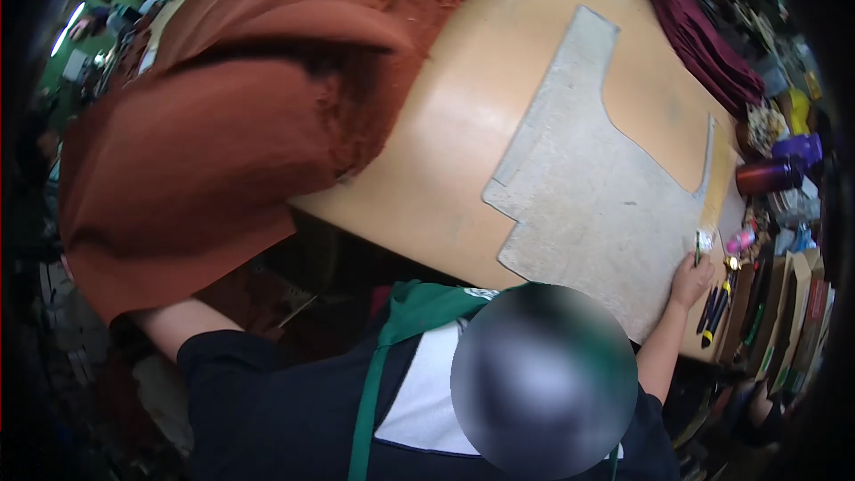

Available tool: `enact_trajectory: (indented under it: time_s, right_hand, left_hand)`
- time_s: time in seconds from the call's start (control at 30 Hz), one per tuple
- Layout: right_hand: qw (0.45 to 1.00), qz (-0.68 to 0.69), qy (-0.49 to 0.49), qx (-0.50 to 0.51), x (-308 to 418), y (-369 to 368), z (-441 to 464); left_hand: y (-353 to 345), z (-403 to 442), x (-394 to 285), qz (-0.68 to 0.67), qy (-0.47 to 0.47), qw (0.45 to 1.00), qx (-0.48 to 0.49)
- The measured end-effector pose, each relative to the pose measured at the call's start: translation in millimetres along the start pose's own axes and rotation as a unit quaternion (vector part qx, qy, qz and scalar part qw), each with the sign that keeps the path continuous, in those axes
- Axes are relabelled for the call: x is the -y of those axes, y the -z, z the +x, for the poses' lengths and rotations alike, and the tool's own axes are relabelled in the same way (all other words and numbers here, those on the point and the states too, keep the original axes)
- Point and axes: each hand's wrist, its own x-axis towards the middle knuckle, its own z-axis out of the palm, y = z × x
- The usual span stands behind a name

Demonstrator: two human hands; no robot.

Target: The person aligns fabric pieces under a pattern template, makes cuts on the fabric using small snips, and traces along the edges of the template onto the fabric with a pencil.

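On the left, rust-brown fabric (205,134) lies in a thick folded layer, with a ragged edge on the table side. My left forearm (183,325) reaches under its hanging near corner. The cloth covers almost all of my left hand, so its grip is hidden. At the right, my right hand (693,278) is closed around a thin, dark, pen-like tool (697,251) that points away from me. That hand is at the right edge of a large grey flat pattern piece (588,187), which has a notched left side and a curved cutout.
The pattern lies on a tan table (445,142). Maroon cloth (704,44) is bunched at the far right. A dark red cylinder (769,176), yellow-and-black cutters (715,312) and cardboard boxes (788,321) crowd the right edge.
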Motion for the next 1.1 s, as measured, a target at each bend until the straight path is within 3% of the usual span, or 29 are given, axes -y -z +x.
enact_trajectory:
  time_s: [0.13, 0.3, 0.5, 0.6, 0.7, 0.77, 0.83, 0.87, 0.93, 1.0, 1.1]
  right_hand:
    - [1.000, 0.002, 0.002, 0.012, -7.4, -6.7, 2.1]
    - [1.000, -0.024, 0.001, 0.016, -6.6, -6.5, 1.1]
    - [0.998, -0.051, -0.010, 0.029, 2.2, 0.3, 1.1]
    - [0.999, -0.046, -0.007, 0.025, -1.9, -3.1, 1.0]
    - [0.999, -0.031, -0.015, 0.023, -5.1, -5.4, 0.2]
    - [0.999, -0.019, -0.019, 0.019, -7.1, -9.1, -1.0]
    - [1.000, -0.008, -0.021, 0.013, -10.9, -11.8, -0.1]
    - [1.000, -0.003, -0.023, 0.015, -10.3, -11.5, 0.0]
    - [0.999, 0.002, -0.029, 0.015, -6.0, -7.5, -0.3]
    - [0.998, -0.003, -0.044, 0.034, 6.7, 4.5, -3.8]
    - [0.999, 0.009, -0.034, 0.021, 5.6, 5.8, -1.3]
  left_hand:
    - [93.6, -49.1, 110.2, 0.312, 0.113, 0.941, -0.074]
    - [134.3, -127.0, 190.4, 0.493, 0.225, 0.838, -0.063]
    - [158.1, -149.0, 207.3, 0.581, 0.271, 0.764, -0.073]
    - [172.2, -129.0, 171.9, 0.641, 0.250, 0.712, -0.143]
    - [154.3, -74.7, 105.0, 0.652, 0.091, 0.713, -0.241]
    - [102.4, -17.3, 72.1, 0.563, -0.097, 0.789, -0.227]
    - [29.0, 33.1, 61.0, 0.326, -0.308, 0.885, -0.127]
    - [-27.0, 20.5, 8.8, 0.203, -0.276, 0.937, -0.061]
    - [-110.0, -28.4, -103.6, 0.085, -0.396, 0.912, 0.063]
    - [-154.9, -63.3, -163.4, 0.025, -0.452, 0.860, 0.235]
    - [-204.6, -86.6, -189.3, 0.035, -0.498, 0.821, 0.276]
